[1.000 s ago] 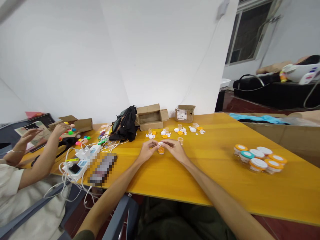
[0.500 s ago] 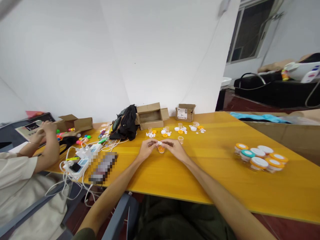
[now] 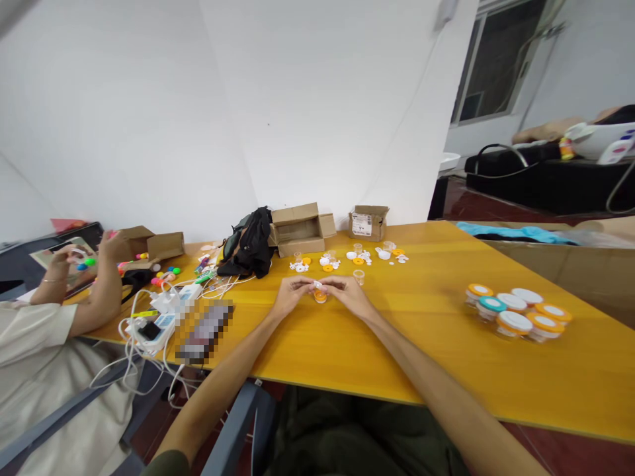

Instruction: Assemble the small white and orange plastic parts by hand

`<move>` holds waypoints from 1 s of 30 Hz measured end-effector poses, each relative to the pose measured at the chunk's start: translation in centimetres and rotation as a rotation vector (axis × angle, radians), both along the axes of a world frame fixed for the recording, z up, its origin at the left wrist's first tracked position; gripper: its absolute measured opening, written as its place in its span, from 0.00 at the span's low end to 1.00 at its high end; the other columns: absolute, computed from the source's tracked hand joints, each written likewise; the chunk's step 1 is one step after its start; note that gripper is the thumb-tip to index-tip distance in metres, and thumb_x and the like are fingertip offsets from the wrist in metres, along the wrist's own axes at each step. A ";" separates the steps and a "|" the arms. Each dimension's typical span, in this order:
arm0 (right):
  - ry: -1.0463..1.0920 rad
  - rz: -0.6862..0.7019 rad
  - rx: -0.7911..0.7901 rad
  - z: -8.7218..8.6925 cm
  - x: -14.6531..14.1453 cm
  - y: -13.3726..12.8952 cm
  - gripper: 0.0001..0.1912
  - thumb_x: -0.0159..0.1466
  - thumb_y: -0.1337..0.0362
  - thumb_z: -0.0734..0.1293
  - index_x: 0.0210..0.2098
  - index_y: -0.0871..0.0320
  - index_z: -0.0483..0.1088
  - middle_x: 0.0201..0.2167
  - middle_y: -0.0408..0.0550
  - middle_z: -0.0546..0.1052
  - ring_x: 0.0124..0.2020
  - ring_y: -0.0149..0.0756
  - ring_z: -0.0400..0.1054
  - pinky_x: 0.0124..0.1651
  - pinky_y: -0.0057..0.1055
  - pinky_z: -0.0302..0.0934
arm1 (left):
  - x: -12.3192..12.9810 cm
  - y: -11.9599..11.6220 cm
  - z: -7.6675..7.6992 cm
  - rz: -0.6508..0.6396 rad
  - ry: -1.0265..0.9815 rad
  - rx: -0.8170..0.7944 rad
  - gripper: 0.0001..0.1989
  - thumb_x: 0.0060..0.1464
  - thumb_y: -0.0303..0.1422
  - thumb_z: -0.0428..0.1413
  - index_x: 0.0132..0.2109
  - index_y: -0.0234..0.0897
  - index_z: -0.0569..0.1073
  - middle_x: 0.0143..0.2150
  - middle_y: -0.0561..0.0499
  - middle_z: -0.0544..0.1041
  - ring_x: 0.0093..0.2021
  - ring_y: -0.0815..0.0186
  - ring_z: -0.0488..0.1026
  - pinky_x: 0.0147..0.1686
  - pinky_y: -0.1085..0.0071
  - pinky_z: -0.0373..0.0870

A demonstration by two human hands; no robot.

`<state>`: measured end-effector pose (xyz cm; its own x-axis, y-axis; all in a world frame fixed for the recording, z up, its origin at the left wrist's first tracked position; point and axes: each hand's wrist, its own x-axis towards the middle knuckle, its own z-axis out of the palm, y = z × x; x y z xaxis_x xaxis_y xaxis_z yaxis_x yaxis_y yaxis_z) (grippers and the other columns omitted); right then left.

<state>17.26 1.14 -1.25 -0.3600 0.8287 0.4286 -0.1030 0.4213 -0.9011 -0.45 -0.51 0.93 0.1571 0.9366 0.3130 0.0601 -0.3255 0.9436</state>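
Pose of the wearer's two hands barely changed since half a second ago. Left hand and right hand both narrow, fingertips pinched together on a small white plastic part, mid-view above the table. Orange lid right at 6 o'clock of that part; can't tell if fingers touch it. Real difference is at 9 to 10 o'clock: co-worker's hands were together, now apart, green ball and blue ball showing between them.

Clock centred on wearer's hands. Table yellow, wood-look. Loose white and orange parts in small clusters, 11 to 2 o'clock. Clear cup just beside right hand, between 2 and 3. Lidded clear jars grouped at 3, tops orange, white, teal. Pixelated phone-like device between 8 and 9, white power strip with tangled cables near it. Black bag at 10, touching or close to an open cardboard box at 11; smaller labelled box between 1 and 2.

Room: white wall at 12, dark window between 1 and 2, black bench with white basin at 2, carton with blue cloth nearer 3.
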 end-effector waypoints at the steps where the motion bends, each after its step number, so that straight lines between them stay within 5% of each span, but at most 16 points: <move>1: -0.001 0.003 -0.008 0.0 0.0 0.1 0.17 0.54 0.49 0.71 0.34 0.56 0.80 0.34 0.49 0.83 0.37 0.44 0.76 0.45 0.40 0.69 | 0.0 0.0 0.0 0.003 0.003 -0.001 0.14 0.39 0.41 0.68 0.28 0.35 0.80 0.27 0.49 0.81 0.28 0.64 0.76 0.35 0.68 0.75; 17: 0.011 0.100 -0.123 -0.2 0.4 0.3 0.21 0.49 0.47 0.75 0.34 0.56 0.81 0.33 0.50 0.83 0.34 0.42 0.76 0.41 0.38 0.71 | -0.5 0.4 -0.4 -0.055 0.028 -0.019 0.14 0.40 0.41 0.68 0.31 0.34 0.82 0.30 0.46 0.82 0.29 0.63 0.77 0.35 0.67 0.75; 30: -0.040 0.111 -0.032 0.7 0.4 -0.5 0.20 0.54 0.46 0.71 0.35 0.55 0.81 0.35 0.50 0.83 0.39 0.45 0.77 0.45 0.40 0.70 | -0.3 -0.1 -0.2 -0.043 0.001 -0.030 0.16 0.37 0.42 0.69 0.31 0.34 0.80 0.29 0.48 0.82 0.32 0.62 0.79 0.38 0.67 0.76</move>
